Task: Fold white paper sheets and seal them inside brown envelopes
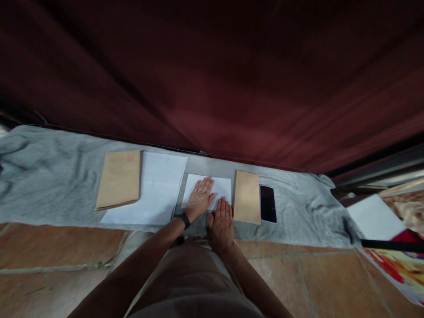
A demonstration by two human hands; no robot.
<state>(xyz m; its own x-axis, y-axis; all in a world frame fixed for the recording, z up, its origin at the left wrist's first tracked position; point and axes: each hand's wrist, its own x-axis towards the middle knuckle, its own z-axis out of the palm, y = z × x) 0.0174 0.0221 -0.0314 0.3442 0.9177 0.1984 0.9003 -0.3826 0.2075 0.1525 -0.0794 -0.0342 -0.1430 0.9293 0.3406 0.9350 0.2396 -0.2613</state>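
A small white sheet of paper (pixel 221 186), perhaps folded, lies on the grey cloth in front of me. My left hand (pixel 199 196), with a dark band on its wrist, rests flat on its middle, fingers stretched out. Close beside it, my right hand (pixel 222 223) lies flat with its fingertips on the sheet's lower right part. Neither hand grips anything. To the left are larger white sheets (pixel 159 190), partly under a stack of brown envelopes (pixel 119 179). Just right of the small sheet lies another brown envelope (pixel 247 197).
A phone (pixel 268 203) with a dark screen lies right of the single envelope. The grey cloth (pixel 304 212) covers a long narrow surface. A dark red curtain (pixel 212 97) hangs behind it. Orange tiles (pixel 278 278) form the floor; a colourful printed bag (pixel 394 265) is at far right.
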